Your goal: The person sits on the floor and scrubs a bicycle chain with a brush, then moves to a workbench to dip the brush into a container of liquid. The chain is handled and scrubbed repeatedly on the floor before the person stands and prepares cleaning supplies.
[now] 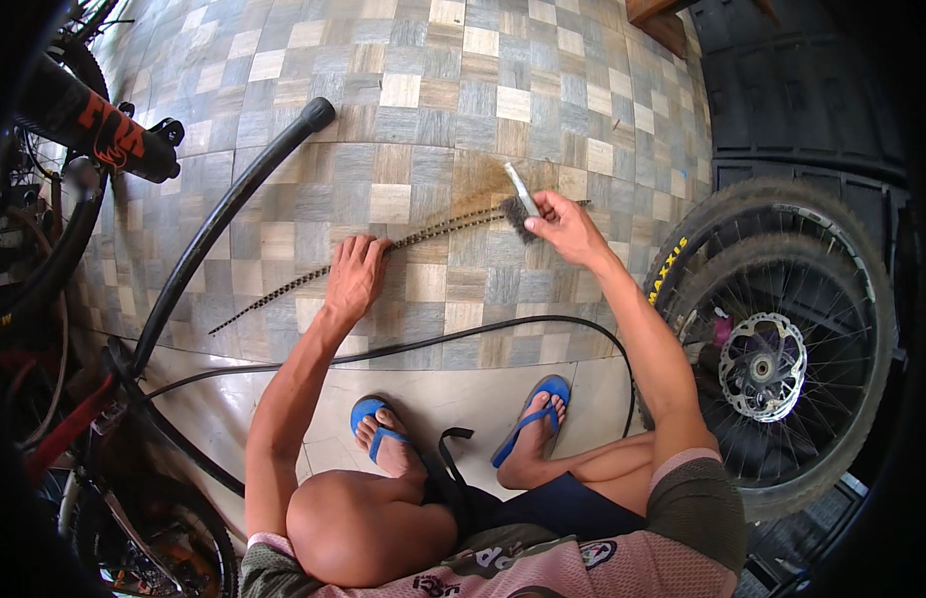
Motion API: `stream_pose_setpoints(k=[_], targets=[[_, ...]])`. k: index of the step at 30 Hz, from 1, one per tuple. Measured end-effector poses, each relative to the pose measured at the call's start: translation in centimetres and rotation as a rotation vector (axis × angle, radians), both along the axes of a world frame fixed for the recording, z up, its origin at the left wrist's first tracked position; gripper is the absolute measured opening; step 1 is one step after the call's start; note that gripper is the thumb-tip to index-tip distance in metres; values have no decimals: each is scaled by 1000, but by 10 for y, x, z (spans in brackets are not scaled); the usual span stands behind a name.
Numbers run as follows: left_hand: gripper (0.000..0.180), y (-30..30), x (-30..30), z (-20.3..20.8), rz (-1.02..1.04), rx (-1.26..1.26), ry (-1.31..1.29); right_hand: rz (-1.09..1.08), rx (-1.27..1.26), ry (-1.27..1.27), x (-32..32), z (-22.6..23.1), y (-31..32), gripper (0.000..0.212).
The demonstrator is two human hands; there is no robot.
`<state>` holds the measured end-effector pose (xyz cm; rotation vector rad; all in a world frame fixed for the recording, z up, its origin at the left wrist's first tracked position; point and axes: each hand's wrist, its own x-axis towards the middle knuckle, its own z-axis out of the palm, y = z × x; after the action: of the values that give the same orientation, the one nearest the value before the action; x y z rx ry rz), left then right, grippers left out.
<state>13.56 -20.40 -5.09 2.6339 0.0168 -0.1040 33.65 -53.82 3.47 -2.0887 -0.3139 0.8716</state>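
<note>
A long bicycle chain [284, 289] lies stretched in a diagonal line across the checkered tile floor [463, 90]. My left hand [355, 274] presses flat on the chain near its middle, fingers spread. My right hand [563, 224] grips a small wire brush [518, 204] with a pale handle, its dark bristles down on the chain near its upper right end. A rusty brown smear marks the tiles around the brush.
A black handlebar [224, 214] arcs across the floor on the left, beside a bike frame and fork [94, 125]. A wheel with a knobby tire and disc rotor [767, 364] stands at right. A thin black cable [463, 334] loops before my blue sandals [533, 414].
</note>
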Motion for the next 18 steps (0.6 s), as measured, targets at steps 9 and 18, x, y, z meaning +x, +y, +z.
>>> stream_pose_setpoints(k=[9, 18], targets=[[30, 23, -37, 6, 162, -62, -165, 443, -188, -672, -58, -36, 84, 24], [21, 13, -40, -12, 243, -63, -154, 348, -259, -330, -55, -37, 75, 27]])
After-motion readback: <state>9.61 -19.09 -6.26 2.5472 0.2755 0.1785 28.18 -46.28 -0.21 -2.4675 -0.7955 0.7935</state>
